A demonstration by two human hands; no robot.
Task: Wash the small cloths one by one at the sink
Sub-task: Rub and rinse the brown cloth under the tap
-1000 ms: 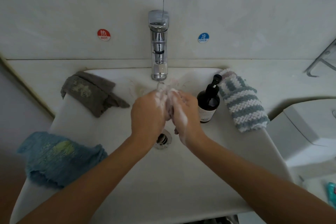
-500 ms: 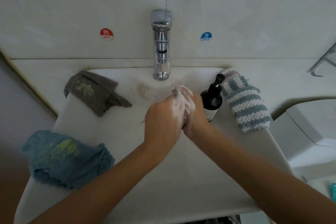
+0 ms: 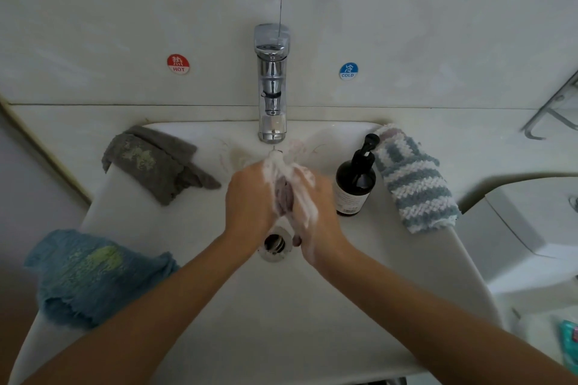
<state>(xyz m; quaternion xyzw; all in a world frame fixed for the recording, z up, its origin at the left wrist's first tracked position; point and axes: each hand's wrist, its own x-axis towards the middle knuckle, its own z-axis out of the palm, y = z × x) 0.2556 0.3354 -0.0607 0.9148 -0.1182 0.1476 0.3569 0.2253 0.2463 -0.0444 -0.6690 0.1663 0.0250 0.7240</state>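
Since half a second ago both hands have drawn back toward the middle of the basin, so the drain, hidden under the wrists before, shows again below them. The fingers of the left hand curl round a small purplish cloth, and those of the right hand close on it from the other side; the cloth is squeezed between the two palms, with white lather over it and over the right hand's knuckles. The bundle sits directly under the spout of the chrome tap, above the drain, inside the white sink.

On the sink's left rim lie a grey cloth, farther back, and a blue cloth with a yellow-green stain, nearer. On the right rim a dark pump bottle stands upright just beside the right hand, and a blue-and-white striped cloth lies beyond it. On the wall, a red HOT sticker and a blue COLD sticker flank the tap.
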